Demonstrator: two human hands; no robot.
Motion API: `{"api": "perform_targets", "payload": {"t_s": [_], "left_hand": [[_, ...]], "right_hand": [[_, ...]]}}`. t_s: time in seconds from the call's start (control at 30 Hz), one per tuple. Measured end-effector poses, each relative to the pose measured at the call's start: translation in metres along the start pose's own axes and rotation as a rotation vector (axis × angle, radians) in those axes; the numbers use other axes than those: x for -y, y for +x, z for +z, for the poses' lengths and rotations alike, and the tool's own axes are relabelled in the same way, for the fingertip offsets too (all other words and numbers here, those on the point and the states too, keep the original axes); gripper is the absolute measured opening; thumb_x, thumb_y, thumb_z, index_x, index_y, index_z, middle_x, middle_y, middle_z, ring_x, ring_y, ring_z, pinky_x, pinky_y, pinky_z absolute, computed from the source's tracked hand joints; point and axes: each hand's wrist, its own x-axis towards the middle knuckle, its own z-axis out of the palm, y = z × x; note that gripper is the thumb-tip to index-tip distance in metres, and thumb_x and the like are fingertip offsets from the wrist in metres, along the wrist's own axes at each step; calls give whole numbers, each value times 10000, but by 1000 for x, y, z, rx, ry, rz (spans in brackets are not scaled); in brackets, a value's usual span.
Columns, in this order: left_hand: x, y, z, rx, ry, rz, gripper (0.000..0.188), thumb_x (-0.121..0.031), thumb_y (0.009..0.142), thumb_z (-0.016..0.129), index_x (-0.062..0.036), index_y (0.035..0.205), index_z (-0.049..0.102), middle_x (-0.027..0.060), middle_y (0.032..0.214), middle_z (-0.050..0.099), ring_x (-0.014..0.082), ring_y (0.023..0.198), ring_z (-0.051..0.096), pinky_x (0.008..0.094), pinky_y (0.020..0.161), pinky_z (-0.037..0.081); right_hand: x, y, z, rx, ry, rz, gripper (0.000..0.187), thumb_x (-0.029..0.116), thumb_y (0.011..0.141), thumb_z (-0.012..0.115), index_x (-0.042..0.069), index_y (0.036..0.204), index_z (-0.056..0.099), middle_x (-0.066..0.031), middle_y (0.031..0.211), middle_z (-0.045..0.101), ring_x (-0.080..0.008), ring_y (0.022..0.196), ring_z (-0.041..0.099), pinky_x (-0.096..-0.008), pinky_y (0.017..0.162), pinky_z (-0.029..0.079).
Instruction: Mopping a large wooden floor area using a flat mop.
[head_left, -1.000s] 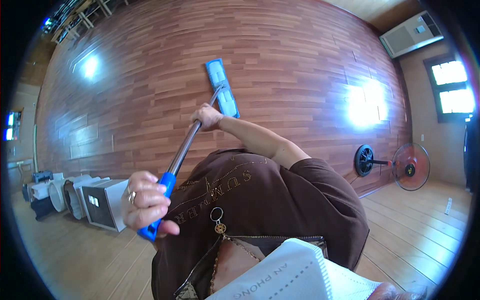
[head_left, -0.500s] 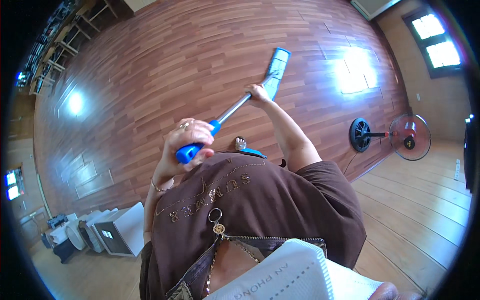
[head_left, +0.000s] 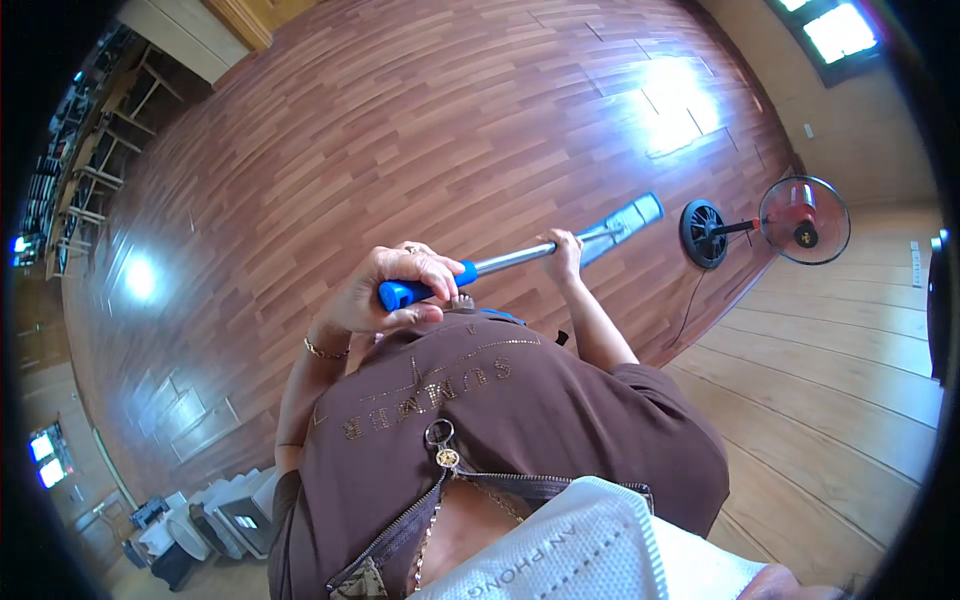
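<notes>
A flat mop [head_left: 512,260] with a metal pole and a blue grip slants from my body out to the right. My left hand [head_left: 405,280] is closed round the blue grip at the pole's upper end. Farther along, my right hand [head_left: 563,252] wraps the metal pole close to the head. The light blue rectangular mop head [head_left: 625,226] lies low over the wood floor [head_left: 380,130], right of my right hand; whether it presses on the boards I cannot tell.
A pedestal fan with a round black base [head_left: 704,234] and a red, caged head [head_left: 804,222] stands just right of the mop head, its cord trailing on the floor. Wooden stools [head_left: 100,180] line the far left. White box-like items [head_left: 230,515] stand at the lower left.
The mop head has swung right and nearer to me, toward the fan base, and the pole lies flatter across the view. Both hands keep their hold. My view has turned somewhat.
</notes>
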Motion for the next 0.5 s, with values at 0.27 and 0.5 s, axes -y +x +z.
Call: {"api": "perform_targets", "payload": {"t_s": [0.27, 0.5], "left_hand": [[-22, 11, -23, 135, -103, -60, 185, -86, 708, 815, -34, 838, 694, 70, 850, 692, 251, 952, 642, 417, 924, 487], [-55, 15, -19, 109, 19, 42, 172, -95, 728, 808, -49, 843, 689, 60, 881, 686, 234, 941, 643, 385, 890, 488]], "right_hand": [[57, -38, -32, 180, -147, 288, 174, 283, 801, 699, 119, 772, 648, -74, 808, 665, -284, 853, 610, -406, 828, 391], [74, -13, -20, 57, 32, 185, 315, 266, 773, 731, 92, 651, 499, -65, 699, 563, -295, 754, 558, -401, 756, 371]]}}
